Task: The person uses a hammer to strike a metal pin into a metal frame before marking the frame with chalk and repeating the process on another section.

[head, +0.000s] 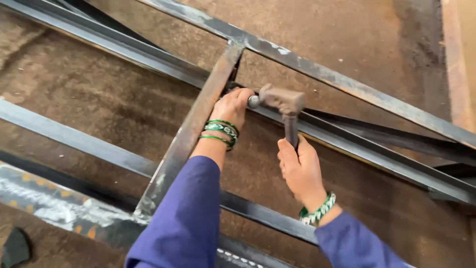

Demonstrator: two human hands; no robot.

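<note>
- Steel bars of a welded frame (64, 136) crossed the brown floor (99, 94) on the left, with a dark scrap (15, 246) lying at the bottom corner.
- Cross bar (191, 131), rusty and pale, ran from the lower weld up to the upper rail (317, 72).
- Left hand (232, 106), in a blue sleeve (186, 218) with green bangles (220, 131) at the wrist, rested against the cross bar near its upper joint; its fingers curled toward the bar, though how firmly they gripped could not be told.
- Hammer (282, 101) stood just right of that hand, its rounded face nearly touching the fingers and its head above a lower rail (377, 159).
- Right hand (300, 168), with a green and white bracelet (317, 211), was clamped around the hammer's handle from below.
</note>
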